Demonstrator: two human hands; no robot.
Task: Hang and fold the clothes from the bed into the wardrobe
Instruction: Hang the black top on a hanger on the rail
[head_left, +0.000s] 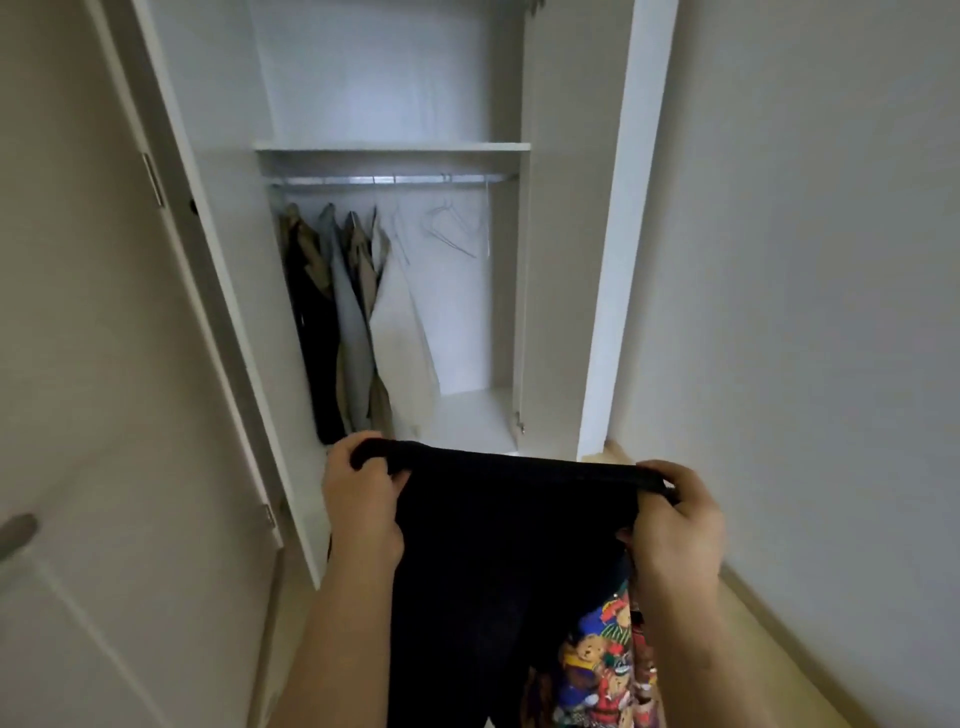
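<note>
One black garment, plain, hangs limp before open wardrobe; left hand and right hand each grip one end of top edge. Rail: four hung garments; bare hangers blurred, count unclear.

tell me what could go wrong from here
Both the left hand and right hand grip the dark garment by its top edge, so freeing one to reach the bare hangers may let it sag or slip. Those hangers hang close together on the rail and could snag each other.
</note>
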